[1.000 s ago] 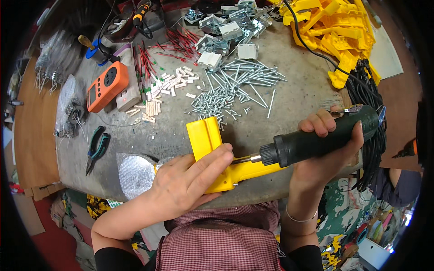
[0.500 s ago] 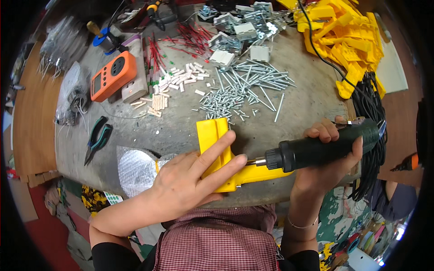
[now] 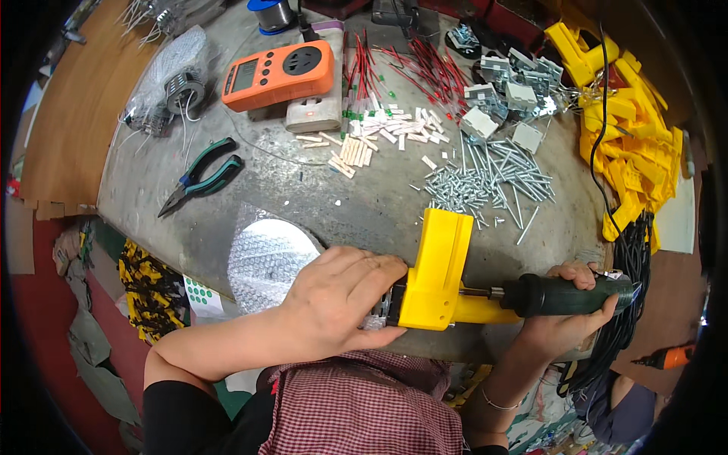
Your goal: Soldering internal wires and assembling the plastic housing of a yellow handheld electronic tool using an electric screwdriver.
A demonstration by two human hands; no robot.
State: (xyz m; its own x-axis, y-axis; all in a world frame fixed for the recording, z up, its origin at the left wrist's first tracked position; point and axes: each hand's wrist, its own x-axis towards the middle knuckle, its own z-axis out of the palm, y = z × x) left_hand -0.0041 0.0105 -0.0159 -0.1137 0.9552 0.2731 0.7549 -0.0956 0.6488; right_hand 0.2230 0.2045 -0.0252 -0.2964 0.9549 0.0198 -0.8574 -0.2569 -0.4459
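At the table's (image 3: 356, 201) near edge, the yellow housing (image 3: 436, 269) stands crosswise to the dark power screwdriver's (image 3: 557, 296) left-right axis. Left fingers (image 3: 371, 274), nearer, grip the housing's left side; right fingers (image 3: 581, 276) wrap the driver, bit pointing left against the housing.

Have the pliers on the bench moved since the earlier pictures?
No. Judged against the orange meter, the pliers lie in the same place; only the camera view has shifted.
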